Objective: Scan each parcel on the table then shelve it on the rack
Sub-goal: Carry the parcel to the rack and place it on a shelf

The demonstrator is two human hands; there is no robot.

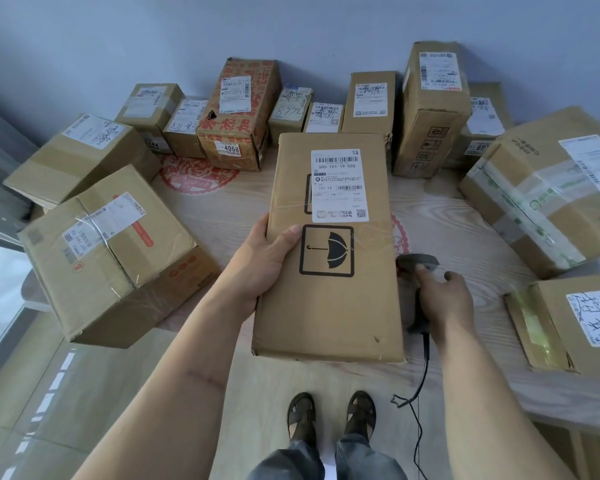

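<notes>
Left grip (260, 261) holds flat parcel (329, 271); right grip (444, 296) clasps scanner (417, 263)

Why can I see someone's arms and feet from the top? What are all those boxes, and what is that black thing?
The camera sits on a person's head and looks down, so you see their own arms and sandalled feet. The left hand grips the edge of a flat cardboard parcel with an umbrella picture and a white label. The right hand holds a black barcode scanner with a cord hanging down. Many more cardboard parcels, like the red-printed box, stand around on the wooden table.
</notes>
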